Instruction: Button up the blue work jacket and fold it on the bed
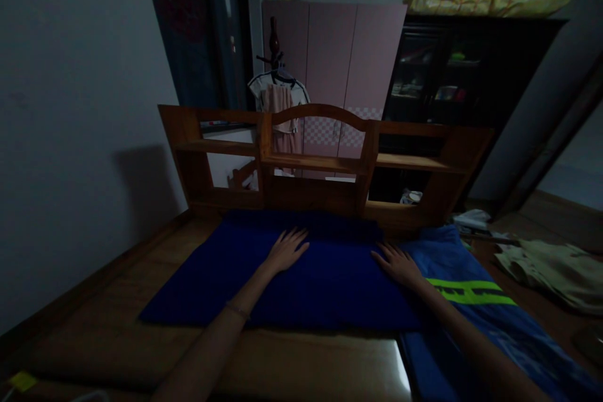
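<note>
A dark blue cloth (330, 289) lies spread out on the wooden desktop (301, 361), its far edge near the foot of a shelf. My left hand (286, 250) rests flat on the middle of the cloth, fingers spread and pointing away from me. Toward the cloth's right side, my right hand (399, 265) also lies with its fingers stretched out and apart. Neither hand grips anything. Beside my right forearm is a lighter blue cloth (438, 251) with a bright green stripe, partly overlapped by the dark one.
A wooden shelf unit (315, 163) rises at the far edge. A wall (85, 138) borders the left. Pale folded fabric (560, 270) lies at the right. Behind stand a pink wardrobe (330, 50), a coat stand (274, 38) with clothes and a black cabinet (509, 69).
</note>
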`<state>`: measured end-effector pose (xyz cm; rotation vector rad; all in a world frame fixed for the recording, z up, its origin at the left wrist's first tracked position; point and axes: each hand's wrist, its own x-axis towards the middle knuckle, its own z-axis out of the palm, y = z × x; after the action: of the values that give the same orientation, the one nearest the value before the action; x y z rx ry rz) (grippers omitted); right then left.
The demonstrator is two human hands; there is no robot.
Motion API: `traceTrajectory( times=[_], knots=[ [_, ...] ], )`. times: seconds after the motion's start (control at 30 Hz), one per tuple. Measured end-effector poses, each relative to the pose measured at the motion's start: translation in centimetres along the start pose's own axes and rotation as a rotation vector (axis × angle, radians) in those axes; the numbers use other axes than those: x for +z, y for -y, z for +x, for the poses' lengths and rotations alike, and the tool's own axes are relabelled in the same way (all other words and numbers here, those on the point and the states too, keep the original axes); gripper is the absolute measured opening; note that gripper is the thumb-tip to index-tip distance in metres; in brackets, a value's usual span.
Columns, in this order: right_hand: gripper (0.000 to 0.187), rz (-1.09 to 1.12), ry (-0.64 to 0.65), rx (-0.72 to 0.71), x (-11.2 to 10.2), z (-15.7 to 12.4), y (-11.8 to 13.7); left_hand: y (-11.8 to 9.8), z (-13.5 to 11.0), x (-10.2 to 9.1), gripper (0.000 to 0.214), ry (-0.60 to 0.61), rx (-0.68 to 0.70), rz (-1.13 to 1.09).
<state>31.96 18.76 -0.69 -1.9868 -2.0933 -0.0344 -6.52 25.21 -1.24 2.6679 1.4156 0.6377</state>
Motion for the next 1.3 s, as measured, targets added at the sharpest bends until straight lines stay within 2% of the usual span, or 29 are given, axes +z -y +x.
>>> traceTrajectory(
  times=[0.1, 0.23, 0.4, 0.53, 0.6, 0.67, 0.77, 0.8, 0.87, 0.97, 1.07, 1.2, 1.3],
  knots=[
    [0.052, 0.017, -0.066, -0.029, -0.7, -1.4, -0.7, 0.0, -0.6, 0.0, 0.056, -0.001, -0.018, 0.017],
    [0.045, 0.058, -0.156, -0.046, -1.6, -2.4, 0.4, -1.3, -2.4, -0.8, 0.059, 0.010, 0.004, 0.049],
    [0.044, 0.041, -0.162, -0.022, -2.2, -2.5, 1.3, -5.5, -6.4, -3.2, 0.057, 0.127, 0.211, 0.016],
    [0.048, 0.004, -0.312, -0.004, -3.3, -3.6, 2.7, -9.0, -10.2, -6.0, 0.053, 0.264, 0.332, -0.044],
    [0.048, 0.033, -0.345, -0.085, -4.4, -5.4, 4.6, -10.3, -11.9, -7.4, 0.050, 0.342, 0.397, -0.086],
    [0.048, 0.105, -0.249, -0.247, -5.6, -8.0, 7.1, -11.3, -13.1, -8.6, 0.048, 0.407, 0.457, -0.147],
    [0.052, 0.152, 0.027, -0.534, -6.5, -11.6, 10.3, -11.8, -14.3, -10.0, 0.045, 0.483, 0.473, -0.260],
    [0.053, 0.148, 0.100, -0.605, -6.4, -12.5, 10.8, -11.5, -14.6, -10.4, 0.046, 0.495, 0.450, -0.286],
    [0.055, 0.131, 0.165, -0.674, -5.7, -13.5, 10.6, -10.1, -15.2, -10.9, 0.050, 0.479, 0.378, -0.266],
    [0.065, 0.058, 0.097, -0.631, -4.3, -13.4, 8.2, -5.8, -16.8, -11.0, 0.055, 0.383, 0.312, -0.040],
    [0.066, -0.065, -0.006, -0.600, -3.7, -12.7, 5.6, 0.0, -19.1, -10.8, 0.064, 0.299, 0.268, 0.254],
    [0.056, -0.172, -0.135, -0.587, -5.1, -11.7, 4.2, 6.9, -21.9, -11.4, 0.067, 0.221, -0.042, 0.590],
    [0.058, -0.179, -0.179, -0.574, -7.6, -11.2, 3.6, 9.7, -23.1, -14.0, 0.063, 0.142, -0.151, 0.605]
  ],
)
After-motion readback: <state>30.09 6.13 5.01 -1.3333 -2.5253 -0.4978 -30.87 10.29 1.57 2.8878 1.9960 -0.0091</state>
